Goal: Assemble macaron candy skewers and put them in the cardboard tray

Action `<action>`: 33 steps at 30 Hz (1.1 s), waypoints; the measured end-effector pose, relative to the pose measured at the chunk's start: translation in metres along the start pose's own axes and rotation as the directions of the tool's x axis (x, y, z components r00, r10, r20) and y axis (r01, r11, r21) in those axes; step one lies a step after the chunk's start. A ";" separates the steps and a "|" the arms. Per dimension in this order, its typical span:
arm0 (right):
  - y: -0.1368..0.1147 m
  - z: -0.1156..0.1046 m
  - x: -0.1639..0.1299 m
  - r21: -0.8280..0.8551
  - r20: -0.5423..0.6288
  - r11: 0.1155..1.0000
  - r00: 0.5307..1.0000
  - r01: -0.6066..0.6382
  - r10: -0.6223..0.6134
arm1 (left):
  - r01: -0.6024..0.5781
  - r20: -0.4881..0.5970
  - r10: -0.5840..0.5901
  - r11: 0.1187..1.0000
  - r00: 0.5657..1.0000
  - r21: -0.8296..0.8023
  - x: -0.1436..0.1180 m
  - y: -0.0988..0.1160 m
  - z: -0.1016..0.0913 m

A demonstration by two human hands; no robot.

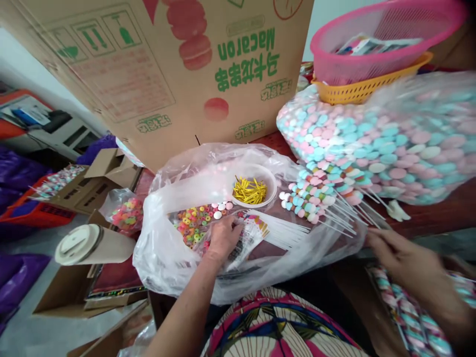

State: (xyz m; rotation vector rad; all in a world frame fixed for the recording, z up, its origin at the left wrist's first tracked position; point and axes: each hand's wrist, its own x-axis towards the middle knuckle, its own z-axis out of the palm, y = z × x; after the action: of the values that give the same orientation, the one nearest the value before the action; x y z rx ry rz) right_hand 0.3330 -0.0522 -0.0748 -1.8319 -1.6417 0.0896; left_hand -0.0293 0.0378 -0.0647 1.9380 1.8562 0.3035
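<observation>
Crowding the back of my dark red wooden table [439,213] is a big brown cardboard carton printed with green "Macaron" lettering [167,69], and to its right a bulging clear bag of pink, blue and white round candies [390,144] sits below a pink plastic basket stacked in a yellow one [379,44]. Nearer me, a rumpled clear plastic sheet [178,253] holds loose coloured ring candies [191,223], a small white bowl of yellow twist ties [251,191] and a row of finished candy skewers on white sticks [316,201]. My left hand [223,238] presses down with curled fingers on a stack of printed clear wrappers [253,233], just beside the rings; I cannot tell whether it has pinched one. My right hand [405,265] lies flat and open at the table's edge, touching the stick ends, holding nothing. I think a careless sweep of that hand could knock the skewers askew, and tugging the sheet could tip the bowl of ties. A lidded paper cup [92,244] lying on its side at my left may roll off.
</observation>
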 end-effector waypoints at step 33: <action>-0.151 0.077 0.023 0.661 0.288 0.747 0.895 0.072 -0.341 | -0.265 0.055 0.353 0.788 0.934 -0.556 -0.034 0.037 -0.026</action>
State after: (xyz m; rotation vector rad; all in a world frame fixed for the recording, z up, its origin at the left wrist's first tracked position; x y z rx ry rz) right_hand 0.1720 -0.0005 -0.0489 -1.1285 -1.7764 0.8663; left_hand -0.0109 0.0079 -0.0208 1.7824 1.1671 0.6795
